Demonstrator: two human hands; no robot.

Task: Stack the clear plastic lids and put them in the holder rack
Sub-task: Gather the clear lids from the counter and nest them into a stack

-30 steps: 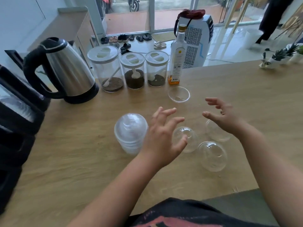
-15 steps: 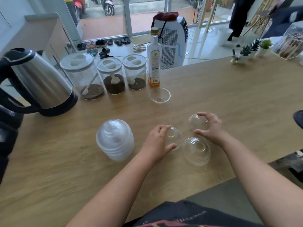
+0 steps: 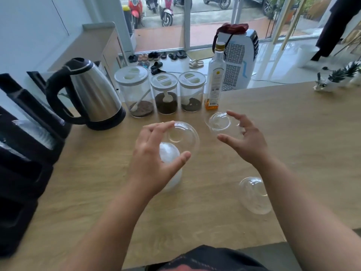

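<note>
My left hand [image 3: 154, 163] is raised over the counter and pinches a clear dome lid [image 3: 183, 137] by its rim between fingertips and thumb. Under that hand, partly hidden, a stack of clear lids [image 3: 172, 179] stands dome up. My right hand [image 3: 248, 143] is lifted to the right with a second clear lid [image 3: 219, 123] between index finger and thumb; its outline overlaps another lid on the counter by the bottle, so the two are hard to separate. One more lid [image 3: 254, 195] rests near my right forearm. The black holder rack [image 3: 23, 173] stands at the far left.
A steel kettle [image 3: 93, 94] sits at the back left. Three lidded jars [image 3: 166, 92] and a glass bottle [image 3: 214, 81] line the back edge. Small potted plants [image 3: 340, 79] stand at the far right. The counter's front edge runs just before my body.
Both hands went down onto lids on the counter, then rose, each with a lid. My left hand has moved left, over the stack. The view tilted up and shifted.
</note>
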